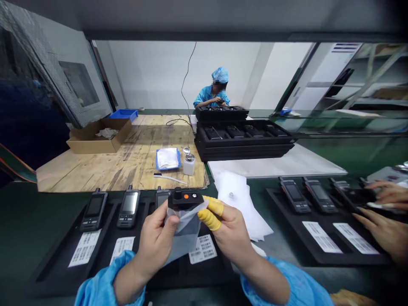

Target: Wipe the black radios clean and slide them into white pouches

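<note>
My left hand [156, 233] is closed round a black handheld radio [185, 198], its top end with a knob and an orange button facing up. A translucent plastic bag [188, 236] covers the radio's lower part, leaving the top end outside. Yellow finger cots cover two fingertips of my right hand [231, 225], which pinches the bag's edge at the radio's right side. Below my hands lies a black foam tray [52, 265] holding several similar radios, one of them a radio with a lit grey screen [128, 208], and barcode label sheets [84, 248].
White plastic sleeves [251, 212] lie right of my hands. Farther back are a bottle [189, 165], a brush [170, 178], white wipes [168, 158], a cardboard box [98, 136] and stacked trays [244, 146]. A co-worker's hands [382, 221] are over the right tray [321, 250]; another person sits opposite.
</note>
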The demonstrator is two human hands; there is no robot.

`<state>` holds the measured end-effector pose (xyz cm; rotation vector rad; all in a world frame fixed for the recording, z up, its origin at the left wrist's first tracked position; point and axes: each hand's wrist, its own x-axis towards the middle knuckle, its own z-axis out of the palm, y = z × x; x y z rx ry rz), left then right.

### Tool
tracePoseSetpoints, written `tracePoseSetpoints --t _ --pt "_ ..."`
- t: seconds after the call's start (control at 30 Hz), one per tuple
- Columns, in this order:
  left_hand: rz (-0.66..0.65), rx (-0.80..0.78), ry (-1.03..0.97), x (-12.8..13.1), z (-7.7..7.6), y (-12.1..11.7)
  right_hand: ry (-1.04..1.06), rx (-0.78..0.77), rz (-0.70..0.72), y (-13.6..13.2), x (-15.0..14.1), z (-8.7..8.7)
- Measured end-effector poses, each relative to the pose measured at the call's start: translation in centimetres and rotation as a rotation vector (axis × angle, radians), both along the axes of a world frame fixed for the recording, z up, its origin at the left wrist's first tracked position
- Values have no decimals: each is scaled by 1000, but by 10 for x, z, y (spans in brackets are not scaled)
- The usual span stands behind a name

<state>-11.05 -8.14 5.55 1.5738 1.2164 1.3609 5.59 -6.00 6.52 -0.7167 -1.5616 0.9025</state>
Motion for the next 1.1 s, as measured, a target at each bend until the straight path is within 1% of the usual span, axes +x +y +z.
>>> tracePoseSetpoints --t 0.1,0.17,0.27,0.37,0.43,0.53,0.6,0.67,0.73,0.77,0.83,0.87,0.93,1.0,1.07,1.1 --pt "87 48 -18 6 4 1 46 98 -196 0 -6 -5" --pt "117 65 -63 11 4 2 59 146 -288 0 -8 -7" --pt "105 83 -125 16 3 3 69 258 -392 -1 -8 -6" --pt "89 54 -170 18 1 1 92 368 -497 -5 -6 -1" --pt "38 12 -225 19 0 -1 78 419 -517 -9 -3 3" --pt "-165 -53 -352 21 -2 -2 67 439 -496 -16 3 8" --pt "-302 -142 -362 25 -3 -2 122 404 -526 -19 6 12" --pt "-388 -246 -279 31 -5 -2 155 338 -578 -18 9 16" --pt "-400 -303 -159 36 -7 -1 127 275 -599 -11 11 17" --pt "-384 -317 -113 38 -8 0 86 240 -585 -6 13 15" --pt "-325 -362 -84 40 -14 6 -18 168 -524 9 22 8" --pt "-304 -409 -90 40 -17 10 -79 126 -506 19 29 2" --pt "-284 -527 -85 38 -26 21 -268 1 -543 38 48 -10" --pt "-276 -611 -46 35 -36 33 -596 -184 -637 56 72 -23" --pt "-287 -644 -10 35 -45 45 -912 -345 -678 70 94 -34" --pt "-298 -650 8 35 -48 49 -1019 -396 -679 76 103 -39"
